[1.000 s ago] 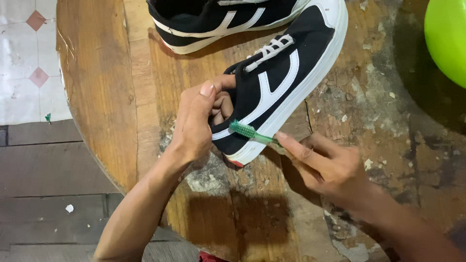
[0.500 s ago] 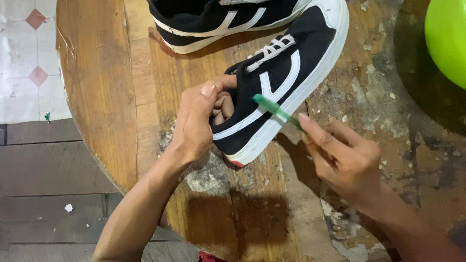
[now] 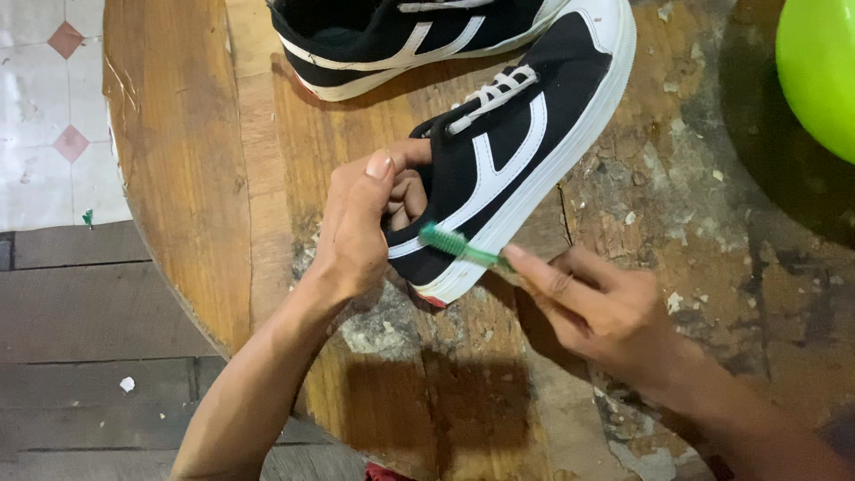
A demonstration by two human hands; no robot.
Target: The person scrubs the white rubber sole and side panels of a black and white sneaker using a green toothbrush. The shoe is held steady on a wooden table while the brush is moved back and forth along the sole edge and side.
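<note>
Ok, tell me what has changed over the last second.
The right hand swept the green toothbrush forward along the shoe's side, then back to the heel end of the black sneaker. The left hand kept gripping the heel; the second sneaker stayed put.

No packages, labels, signs or screens show anywhere (none at all).

The shoe [image 3: 517, 169] looks like black matt cloth with smooth white stripes, white cloth laces and a smooth white rubber edge, and the second shoe [image 3: 401, 40] at the far edge of the table looks the same. The toothbrush [image 3: 463, 247] is green plastic that you can partly see through. The round table [image 3: 196, 178] is brown wood, a bit shiny on its left side but rough, chipped and peeling on its right side, and the green ball [image 3: 819, 71] at the far right corner looks smooth and glossy.
</note>
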